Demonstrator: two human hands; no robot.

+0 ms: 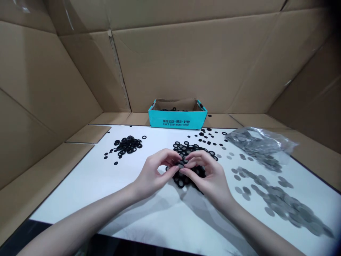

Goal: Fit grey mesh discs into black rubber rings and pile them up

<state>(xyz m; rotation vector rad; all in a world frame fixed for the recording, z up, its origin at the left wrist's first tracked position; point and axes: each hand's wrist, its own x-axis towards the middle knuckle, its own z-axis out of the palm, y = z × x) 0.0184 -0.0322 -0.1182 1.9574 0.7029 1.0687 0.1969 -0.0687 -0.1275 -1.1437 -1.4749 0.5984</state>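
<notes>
At the middle of the white table, my left hand (157,170) and my right hand (209,172) meet fingertip to fingertip. Both pinch one small black ring with a grey disc (180,166) in it, held between thumbs and fingers. Right below and behind my fingers lies a heap of black rings with grey discs (181,184), partly hidden by my hands. A looser pile of black rings (129,145) sits to the left. Grey discs (286,202) are spread out to the right of my right hand.
A turquoise box (178,119) with black rings inside stands at the back. A clear plastic bag (263,140) of grey discs lies at the right rear. Small black discs (209,143) are scattered behind the heap. Cardboard walls (186,64) enclose the white table (87,188).
</notes>
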